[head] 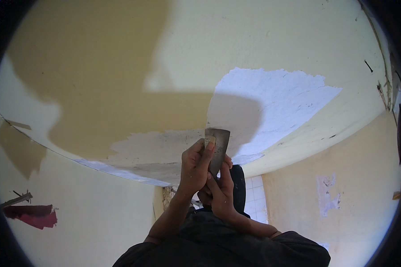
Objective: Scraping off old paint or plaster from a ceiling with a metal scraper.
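Both of my hands hold a metal scraper blade (pixel 218 147) in front of my chest, its wide edge pointing up toward the wall. My left hand (pixel 196 167) pinches the blade near its wide end, the thumb lying on its face. Lower down, my right hand (pixel 223 193) grips the narrow end; the handle, if there is one, is hidden by the fingers. Behind the blade stands a cream-painted wall (pixel 270 40) with a large bare whitish patch (pixel 280 96), jagged along its upper edge. Whether the blade touches the wall I cannot tell.
A side wall (pixel 87 207) meets the painted wall at the left, with a red cloth (pixel 41 215) near a stick (pixel 18 200). At the right another wall (pixel 297 187) bears a peeled patch (pixel 327 197). White floor tiles (pixel 255 197) show below. A nail (pixel 368 66) sticks out at upper right.
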### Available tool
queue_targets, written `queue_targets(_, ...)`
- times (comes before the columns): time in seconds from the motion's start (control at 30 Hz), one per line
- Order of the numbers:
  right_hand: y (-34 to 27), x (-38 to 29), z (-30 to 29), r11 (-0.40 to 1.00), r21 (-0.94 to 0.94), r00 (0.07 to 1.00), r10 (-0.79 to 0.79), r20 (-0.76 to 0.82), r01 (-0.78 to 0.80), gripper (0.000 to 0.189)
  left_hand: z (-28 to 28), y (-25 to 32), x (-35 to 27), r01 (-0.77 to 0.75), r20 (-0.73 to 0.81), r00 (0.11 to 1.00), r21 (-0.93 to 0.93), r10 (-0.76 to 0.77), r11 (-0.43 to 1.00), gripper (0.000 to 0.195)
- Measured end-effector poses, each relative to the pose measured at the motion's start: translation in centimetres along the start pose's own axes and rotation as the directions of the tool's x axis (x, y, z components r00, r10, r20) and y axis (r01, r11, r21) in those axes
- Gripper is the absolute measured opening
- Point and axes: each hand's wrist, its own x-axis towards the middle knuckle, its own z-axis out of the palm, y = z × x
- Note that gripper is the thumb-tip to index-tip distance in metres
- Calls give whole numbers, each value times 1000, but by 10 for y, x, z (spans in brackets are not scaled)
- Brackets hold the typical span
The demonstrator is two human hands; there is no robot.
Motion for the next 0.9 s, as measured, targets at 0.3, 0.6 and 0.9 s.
queue_targets(0.3,-17,4,5,994,-92,998,-52,38,56,44,7,14,4,-97,4,995,24,96,995,33)
queue_targets(0.6,-42,5,20,998,62,997,-35,67,31,39,20,43,9,-69,13,998,68,68,995,30)
queue_targets(0.9,-43,6,20,991,136,996,-8,86,-4,41,17,43,11,-129,27,992,165,126,978,30)
